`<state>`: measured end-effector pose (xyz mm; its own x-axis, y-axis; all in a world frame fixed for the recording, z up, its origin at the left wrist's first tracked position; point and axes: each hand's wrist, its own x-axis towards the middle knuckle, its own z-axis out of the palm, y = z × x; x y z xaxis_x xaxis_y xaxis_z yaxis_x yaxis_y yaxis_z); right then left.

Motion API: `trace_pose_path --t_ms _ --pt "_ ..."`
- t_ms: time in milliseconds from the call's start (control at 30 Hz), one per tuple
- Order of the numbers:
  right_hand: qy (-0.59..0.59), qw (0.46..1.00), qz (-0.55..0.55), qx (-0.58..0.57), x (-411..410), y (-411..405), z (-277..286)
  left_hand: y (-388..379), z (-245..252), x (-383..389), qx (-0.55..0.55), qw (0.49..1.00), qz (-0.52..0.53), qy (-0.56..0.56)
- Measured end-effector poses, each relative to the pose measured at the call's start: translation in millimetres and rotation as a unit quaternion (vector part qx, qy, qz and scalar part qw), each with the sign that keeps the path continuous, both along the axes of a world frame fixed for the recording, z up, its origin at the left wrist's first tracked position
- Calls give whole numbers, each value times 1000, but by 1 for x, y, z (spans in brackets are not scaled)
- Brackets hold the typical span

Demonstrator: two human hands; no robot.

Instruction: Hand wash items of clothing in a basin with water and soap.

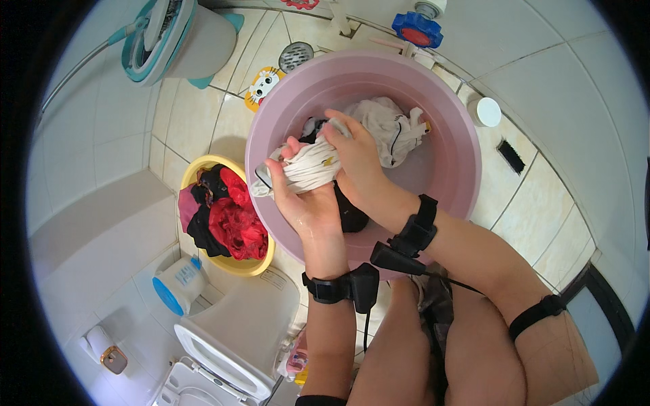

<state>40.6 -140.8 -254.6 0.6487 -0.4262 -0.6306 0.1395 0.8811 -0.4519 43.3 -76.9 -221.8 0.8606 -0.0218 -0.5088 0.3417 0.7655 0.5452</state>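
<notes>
Over the left part of a large pink plastic basin (464, 167), both hands hold a bunched white garment (312, 165) with dark trim and a small yellow mark. My left hand (307, 203) lies under it, palm up, thumb and fingertips around its left part. Fingers bent over its upper right end, my right hand (358, 149) grips the cloth. One end of the garment hangs near the basin's left rim. Another white garment (388, 132) with dark trim lies in the basin's water. A black cloth (350, 210) is partly hidden beneath my hands.
A yellow basin (238, 269) of red and black clothes stands left. A mop bucket (203, 45), floor drain (296, 57) and blue valve handle (417, 29) are beyond. Right are a white-lidded container (486, 112) and black-bristled brush (510, 157); a toilet (223, 358) is lower left.
</notes>
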Motion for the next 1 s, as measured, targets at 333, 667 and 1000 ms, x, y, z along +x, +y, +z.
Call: trace_pose_path --t_ms 333,667,1000 --pt "50 991 120 -21 -6 -23 7 -14 -9 -5 93 990 -108 -4" --pt "-86 974 171 122 -16 -41 -23 9 -30 6 -151 953 -230 -125" --pt "-183 926 327 42 -29 -69 36 49 2 26 -62 992 -110 -9"
